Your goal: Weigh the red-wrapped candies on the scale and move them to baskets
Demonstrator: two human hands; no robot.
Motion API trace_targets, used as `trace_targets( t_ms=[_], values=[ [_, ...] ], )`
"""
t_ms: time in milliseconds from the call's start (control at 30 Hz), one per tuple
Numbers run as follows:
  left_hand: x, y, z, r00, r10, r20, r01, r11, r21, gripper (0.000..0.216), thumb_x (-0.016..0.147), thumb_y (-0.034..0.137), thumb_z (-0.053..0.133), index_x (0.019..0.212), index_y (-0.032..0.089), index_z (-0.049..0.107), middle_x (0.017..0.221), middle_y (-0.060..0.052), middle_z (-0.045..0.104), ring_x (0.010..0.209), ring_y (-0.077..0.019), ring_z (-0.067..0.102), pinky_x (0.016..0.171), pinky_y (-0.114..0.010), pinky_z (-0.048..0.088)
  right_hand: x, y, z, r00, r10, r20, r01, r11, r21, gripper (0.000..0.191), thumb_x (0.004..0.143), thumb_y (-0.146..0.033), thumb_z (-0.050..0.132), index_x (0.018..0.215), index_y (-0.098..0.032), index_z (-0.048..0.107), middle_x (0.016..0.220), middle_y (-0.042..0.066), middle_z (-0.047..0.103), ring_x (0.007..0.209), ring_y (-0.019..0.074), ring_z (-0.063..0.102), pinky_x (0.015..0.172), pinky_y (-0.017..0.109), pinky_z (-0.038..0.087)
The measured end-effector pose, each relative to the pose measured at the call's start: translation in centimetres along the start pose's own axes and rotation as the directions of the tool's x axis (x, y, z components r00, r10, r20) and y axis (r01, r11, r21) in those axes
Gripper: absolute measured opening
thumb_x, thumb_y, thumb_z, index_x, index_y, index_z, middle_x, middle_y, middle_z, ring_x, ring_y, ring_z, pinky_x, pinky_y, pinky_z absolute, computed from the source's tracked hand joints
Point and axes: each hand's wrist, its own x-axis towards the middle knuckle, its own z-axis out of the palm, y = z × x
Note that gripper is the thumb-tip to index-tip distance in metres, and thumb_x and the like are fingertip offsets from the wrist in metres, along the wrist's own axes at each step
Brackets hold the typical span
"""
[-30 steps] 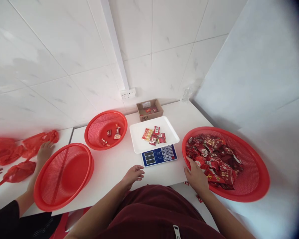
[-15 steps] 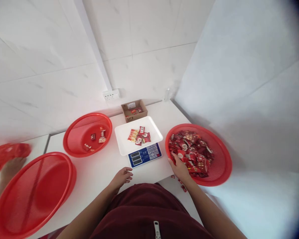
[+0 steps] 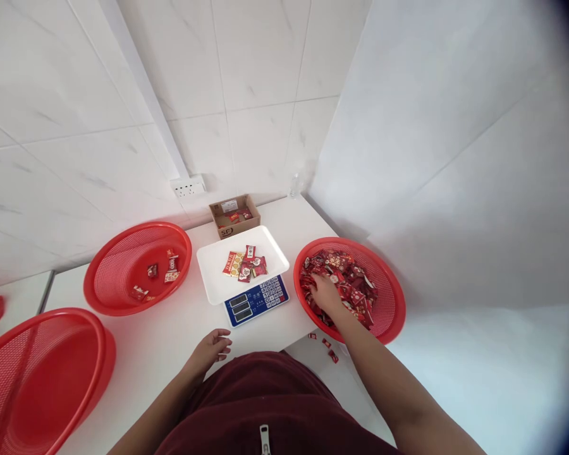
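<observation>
My right hand (image 3: 325, 293) reaches into the red mesh basket (image 3: 389, 316) on the right and lies among the heap of red sweet packets (image 3: 346, 284); its fingertips are buried in them. My left hand (image 3: 212, 347) rests on the white table (image 3: 171, 335) near its front edge, fingers loosely curled, nothing in it. Between the hands stands a scale (image 3: 256, 299) with a blue keypad front. Several packets (image 3: 244, 264) lie on its white weighing tray (image 3: 213, 284).
Left of the scale a red basket (image 3: 114, 287) holds several packets. A larger red basket (image 3: 38, 373) sits at the front left. A small cardboard box (image 3: 234, 215) stands by the wall under a socket (image 3: 188, 185). Several packets (image 3: 325, 347) lie below the table edge.
The view has swung right, so everything sits further left. My right hand moved from the basket's near rim into the heap of packets. The other person's hand and red bags have left the view.
</observation>
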Motion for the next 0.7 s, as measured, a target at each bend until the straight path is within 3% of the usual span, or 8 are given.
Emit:
trace_targets(
  t_ms=[67, 233, 500, 700],
  values=[
    [0.2, -0.2, -0.1, 1.000, 0.010, 0.006, -0.010, 1.000, -0.003, 0.045, 0.060, 0.041, 0.069, 0.097, 0.018, 0.057, 0.087, -0.005, 0.061, 0.077, -0.0159, 0.058, 0.069, -0.028, 0.043, 0.9, -0.5, 0.7, 0.999, 0.022, 0.048, -0.021, 1.000, -0.004, 0.043, 0.084, -0.022, 0.047, 0.125, -0.014, 0.052, 0.130, 0.015, 0.053, 0.124, 0.0255, 0.043, 0.103, 0.038, 0.032],
    [0.0, -0.4, -0.2, 1.000, 0.007, -0.023, -0.008, 1.000, -0.028, 0.048, 0.056, 0.043, 0.071, 0.096, 0.018, 0.057, 0.089, -0.005, 0.061, 0.078, -0.0167, 0.058, 0.070, -0.029, 0.044, 2.0, -0.3, 1.5, 0.991, 0.091, 0.101, -0.090, 0.996, -0.012, 0.053, 0.074, -0.026, 0.062, 0.126, -0.021, 0.053, 0.136, 0.016, 0.048, 0.123, 0.0340, 0.043, 0.099, 0.049, 0.032],
    [-0.1, -0.7, -0.3, 0.999, -0.009, -0.035, 0.008, 1.000, -0.030, 0.047, 0.057, 0.039, 0.069, 0.096, 0.017, 0.057, 0.088, -0.004, 0.060, 0.078, -0.0161, 0.058, 0.068, -0.028, 0.045, 1.9, 0.8, 0.8, 0.997, 0.061, 0.055, -0.070, 0.982, 0.176, 0.033, 0.075, -0.020, 0.059, 0.108, -0.018, 0.062, 0.108, 0.011, 0.066, 0.102, 0.0229, 0.058, 0.090, 0.033, 0.039],
    [0.0, -0.3, 0.0, 1.000, -0.002, 0.004, 0.002, 1.000, -0.020, 0.044, 0.058, 0.037, 0.069, 0.096, 0.018, 0.056, 0.085, -0.003, 0.059, 0.077, -0.0154, 0.057, 0.067, -0.026, 0.045, 1.8, 1.9, -1.2, 0.982, 0.184, -0.035, -0.154, 0.898, 0.412, 0.040, 0.076, -0.043, 0.056, 0.106, -0.017, 0.061, 0.105, 0.010, 0.067, 0.096, 0.0240, 0.061, 0.085, 0.035, 0.044]
  ],
)
